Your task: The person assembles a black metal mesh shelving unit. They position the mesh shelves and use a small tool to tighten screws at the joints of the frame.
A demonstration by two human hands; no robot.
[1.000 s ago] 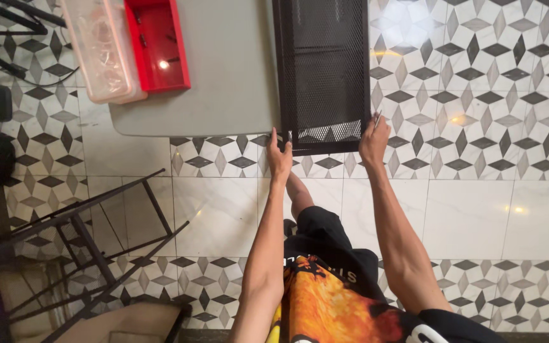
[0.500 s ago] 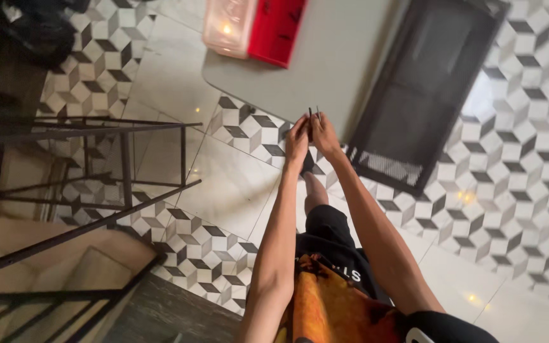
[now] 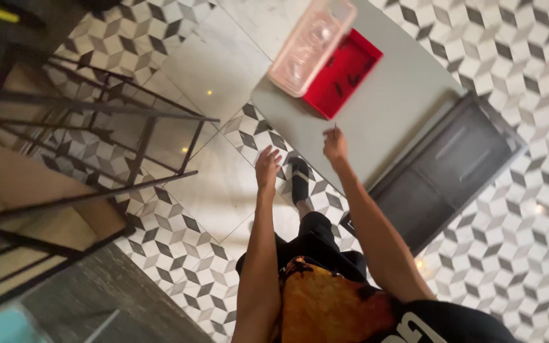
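1. Head view looks steeply down: right hand [image 3: 335, 143] is raised over the near edge of the grey bench [image 3: 395, 108], fingers pinched on a thin dark pin-like piece [image 3: 335, 128] that sticks up above the fingertips, likely held so to keep it from dropping.
2. Left hand [image 3: 267, 166] hangs open and empty over the patterned floor tiles [image 3: 173, 241], just short of the bench corner.
3. On the bench's far end: red tray [image 3: 344, 73] with small dark bits inside, clear plastic box [image 3: 312, 44] touching its side.
4. Black mesh panel [image 3: 452, 165] lies along the bench's right edge.
5. Black metal frame [image 3: 122, 127] stands to the left, well apart from both hands.
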